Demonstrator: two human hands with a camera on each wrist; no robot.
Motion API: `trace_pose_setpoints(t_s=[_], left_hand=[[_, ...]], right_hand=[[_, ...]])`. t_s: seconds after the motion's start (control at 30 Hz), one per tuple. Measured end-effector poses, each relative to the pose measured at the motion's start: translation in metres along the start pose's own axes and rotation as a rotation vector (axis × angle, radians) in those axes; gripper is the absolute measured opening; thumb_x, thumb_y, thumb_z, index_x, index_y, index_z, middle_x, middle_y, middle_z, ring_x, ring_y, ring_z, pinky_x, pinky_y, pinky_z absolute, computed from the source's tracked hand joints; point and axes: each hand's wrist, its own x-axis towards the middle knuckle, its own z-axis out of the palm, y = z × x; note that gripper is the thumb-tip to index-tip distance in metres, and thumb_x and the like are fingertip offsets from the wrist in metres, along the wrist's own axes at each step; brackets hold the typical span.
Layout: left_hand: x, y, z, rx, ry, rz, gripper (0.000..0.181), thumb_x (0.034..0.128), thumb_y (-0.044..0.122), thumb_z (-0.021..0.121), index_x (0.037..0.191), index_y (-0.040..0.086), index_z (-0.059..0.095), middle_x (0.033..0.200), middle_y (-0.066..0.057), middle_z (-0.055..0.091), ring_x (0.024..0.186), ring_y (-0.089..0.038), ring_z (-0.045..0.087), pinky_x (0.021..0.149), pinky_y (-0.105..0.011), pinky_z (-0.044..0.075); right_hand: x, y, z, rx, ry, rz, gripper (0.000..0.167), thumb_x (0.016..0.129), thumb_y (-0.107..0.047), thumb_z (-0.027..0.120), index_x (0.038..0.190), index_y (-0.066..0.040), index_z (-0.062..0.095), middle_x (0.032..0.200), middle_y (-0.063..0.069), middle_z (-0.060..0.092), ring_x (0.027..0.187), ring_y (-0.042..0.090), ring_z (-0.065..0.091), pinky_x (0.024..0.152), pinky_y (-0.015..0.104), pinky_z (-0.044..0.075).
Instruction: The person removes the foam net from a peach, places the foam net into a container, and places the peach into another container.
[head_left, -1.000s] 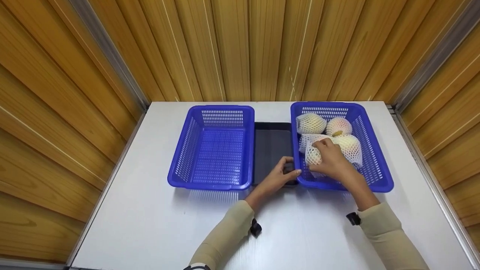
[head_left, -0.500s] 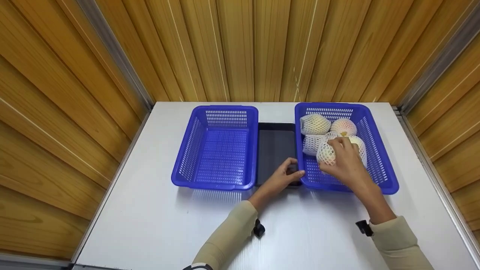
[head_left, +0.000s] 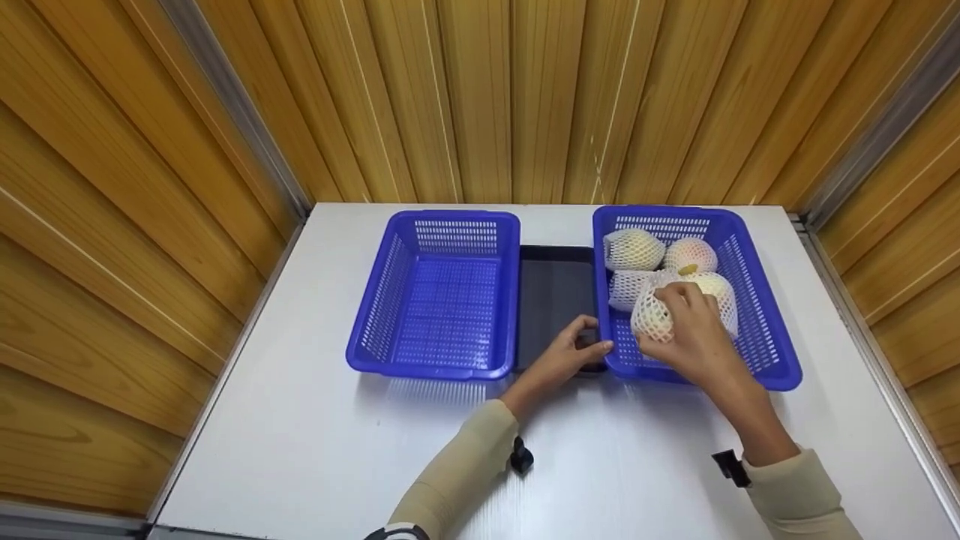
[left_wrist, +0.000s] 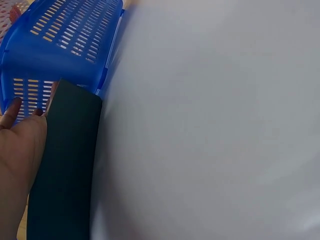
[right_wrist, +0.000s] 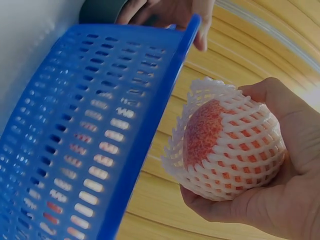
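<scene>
My right hand (head_left: 694,330) grips a red-skinned fruit in a white foam net (right_wrist: 232,145), fingers and thumb around it, above the right blue basket (head_left: 780,367). Bare speckled skin shows at the net's open end in the right wrist view. Several other foam-netted fruits, such as a pale one (head_left: 634,249) and a pinkish one (head_left: 690,255), lie in that basket; my right hand partly hides the nearest. My left hand (head_left: 559,356) reaches over the black tray (head_left: 555,292), its thumb touching the right basket's left rim and its fingers near that side.
An empty-looking blue basket (head_left: 356,352) stands left of the tray on the white table (head_left: 300,420). The tray sits between both baskets. Wood-look panels (head_left: 480,97) close off the back and both sides.
My right hand has shifted slightly right within the basket, carrying the netted fruit. The left hand stays at the rim, and the head view has turned a little.
</scene>
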Motion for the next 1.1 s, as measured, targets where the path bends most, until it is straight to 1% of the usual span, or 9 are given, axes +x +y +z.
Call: trace_pose_setpoints(t_s=[0.1, 0.17, 0.33, 0.5, 0.6, 0.7, 0.87, 0.93, 1.1], left_hand=[[-0.002, -0.003, 0.000, -0.022, 0.009, -0.004, 0.030, 0.0987, 0.016, 0.068, 0.125, 0.009, 0.056, 0.122, -0.012, 0.061, 0.105, -0.018, 0.068, 0.090, -0.035, 0.059], [-0.001, -0.004, 0.000, -0.028, 0.015, -0.005, 0.030, 0.0983, 0.016, 0.068, 0.124, 0.008, 0.056, 0.122, -0.014, 0.061, 0.103, -0.016, 0.068, 0.090, -0.036, 0.059], [0.006, -0.001, -0.001, -0.027, 0.016, -0.012, 0.030, 0.0971, 0.013, 0.070, 0.123, 0.008, 0.057, 0.119, -0.013, 0.063, 0.101, -0.015, 0.068, 0.088, -0.034, 0.059], [0.017, 0.005, 0.000, -0.039, 0.002, 0.007, 0.036, 0.0971, 0.010, 0.069, 0.128, 0.001, 0.053, 0.123, -0.015, 0.062, 0.104, -0.017, 0.067, 0.090, -0.038, 0.059], [0.018, 0.003, 0.000, -0.034, 0.005, -0.002, 0.040, 0.0972, 0.009, 0.068, 0.131, -0.003, 0.050, 0.127, -0.019, 0.059, 0.106, -0.017, 0.066, 0.093, -0.042, 0.058], [0.016, -0.001, 0.000, -0.040, 0.006, -0.002, 0.042, 0.0973, 0.006, 0.067, 0.132, -0.007, 0.047, 0.127, -0.022, 0.058, 0.105, -0.016, 0.065, 0.093, -0.043, 0.058], [0.013, -0.007, 0.001, -0.063, 0.015, 0.030, 0.042, 0.0961, 0.002, 0.066, 0.131, -0.012, 0.046, 0.122, -0.021, 0.059, 0.101, -0.016, 0.065, 0.088, -0.034, 0.058], [0.012, -0.006, 0.002, -0.044, 0.025, 0.030, 0.042, 0.0953, 0.004, 0.067, 0.130, -0.009, 0.048, 0.121, -0.020, 0.060, 0.100, -0.015, 0.065, 0.085, -0.030, 0.057], [0.009, 0.002, 0.003, 0.079, 0.058, 0.039, 0.040, 0.0954, 0.009, 0.070, 0.128, -0.004, 0.052, 0.125, -0.021, 0.061, 0.106, -0.020, 0.065, 0.085, -0.025, 0.055]], right_hand=[[-0.002, -0.003, 0.004, 0.005, 0.006, -0.023, 0.061, 0.075, -0.015, 0.084, 0.125, 0.006, 0.057, 0.128, 0.028, 0.051, 0.111, 0.048, 0.047, 0.089, 0.064, 0.048], [-0.002, -0.005, 0.006, 0.010, 0.016, -0.039, 0.061, 0.074, -0.015, 0.085, 0.124, 0.006, 0.058, 0.127, 0.027, 0.052, 0.112, 0.048, 0.048, 0.091, 0.063, 0.047], [-0.004, -0.011, 0.004, 0.015, 0.036, -0.068, 0.060, 0.073, -0.014, 0.086, 0.123, 0.006, 0.059, 0.127, 0.027, 0.053, 0.113, 0.048, 0.048, 0.092, 0.064, 0.047], [-0.007, -0.016, 0.000, 0.011, 0.077, -0.128, 0.059, 0.071, -0.011, 0.087, 0.121, 0.004, 0.059, 0.126, 0.025, 0.054, 0.110, 0.045, 0.049, 0.088, 0.061, 0.047], [-0.012, -0.020, 0.003, 0.012, 0.092, -0.169, 0.058, 0.070, -0.011, 0.088, 0.119, 0.004, 0.060, 0.123, 0.025, 0.055, 0.105, 0.043, 0.049, 0.085, 0.056, 0.048], [-0.018, -0.024, 0.008, 0.014, 0.102, -0.204, 0.057, 0.068, -0.012, 0.088, 0.116, 0.003, 0.061, 0.121, 0.024, 0.056, 0.102, 0.041, 0.050, 0.083, 0.052, 0.049], [-0.026, -0.030, 0.014, 0.039, 0.116, -0.251, 0.057, 0.066, -0.012, 0.088, 0.114, 0.002, 0.061, 0.119, 0.023, 0.057, 0.103, 0.039, 0.051, 0.084, 0.051, 0.049], [-0.029, -0.031, 0.016, 0.049, 0.117, -0.258, 0.057, 0.066, -0.013, 0.088, 0.114, 0.002, 0.062, 0.119, 0.023, 0.057, 0.104, 0.041, 0.051, 0.085, 0.051, 0.048], [-0.034, -0.032, 0.018, 0.055, 0.109, -0.240, 0.058, 0.066, -0.014, 0.089, 0.115, 0.000, 0.062, 0.121, 0.022, 0.058, 0.104, 0.040, 0.051, 0.084, 0.050, 0.049]])
